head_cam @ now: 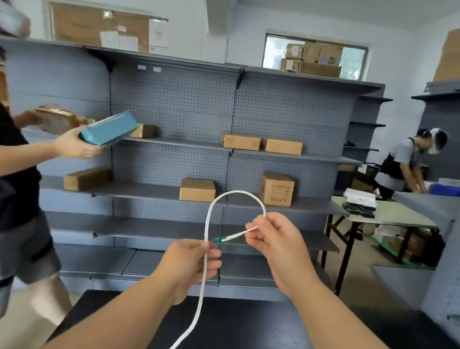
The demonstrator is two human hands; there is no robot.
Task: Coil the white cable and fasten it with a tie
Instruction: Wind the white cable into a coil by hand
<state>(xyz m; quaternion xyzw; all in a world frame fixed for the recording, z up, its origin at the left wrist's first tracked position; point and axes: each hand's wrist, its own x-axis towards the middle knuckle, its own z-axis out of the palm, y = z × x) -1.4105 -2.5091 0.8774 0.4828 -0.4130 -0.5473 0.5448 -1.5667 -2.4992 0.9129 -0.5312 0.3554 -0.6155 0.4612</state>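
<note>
Head: white cable [202,287] in left hand [187,266], right hand [275,245] (above table [261,337])

The white cable [204,272] looks soft and dull, a bit like woven cord, not shiny. Its green tip [217,239] looks like smooth plastic. The bench [246,336] has a black top that is flat, smooth and matt. The shelves [174,100] behind it are grey painted metal, dull, and their back panels are full of little holes. The boxes [276,190] on them are plain brown cardboard, dull and papery. The blue pack [110,127] looks smooth and a little glossy. The far table [391,216] has a pale smooth top and black metal legs.
</note>
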